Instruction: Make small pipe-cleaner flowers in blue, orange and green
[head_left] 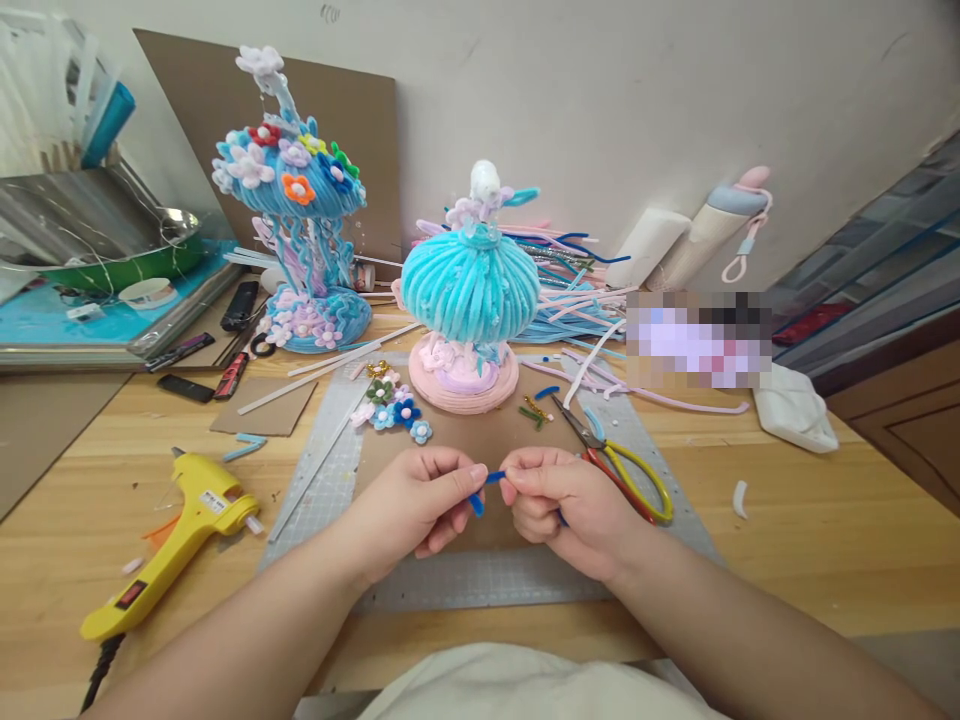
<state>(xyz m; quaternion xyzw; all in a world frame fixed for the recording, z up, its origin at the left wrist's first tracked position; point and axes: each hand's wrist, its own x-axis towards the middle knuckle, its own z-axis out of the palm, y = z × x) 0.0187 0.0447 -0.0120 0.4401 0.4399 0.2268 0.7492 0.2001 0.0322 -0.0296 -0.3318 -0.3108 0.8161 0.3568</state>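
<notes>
A short dark-blue pipe cleaner (495, 477) stretches between my two hands above the cardboard on the cutting mat. My left hand (427, 500) pinches one part of it between thumb and fingers, and a blue end pokes out below. My right hand (555, 500) pinches the other part with its fingertips; a bit of blue shows by its palm. Just beyond the hands stands a turquoise pipe-cleaner lampshade shape (471, 285) on a round pink base (465, 398). Left of that base lie several small pipe-cleaner flowers (394, 405). Scissors (630, 470) with red and yellow handles rest beside my right hand.
A yellow glue gun (180, 540) lies at the left. Behind it stands a blue flower-covered pipe-cleaner piece (292, 190). Loose pipe cleaners (577, 320) are heaped near the wall. A white box-like object (793, 408) and a bottle (709, 235) are at the right.
</notes>
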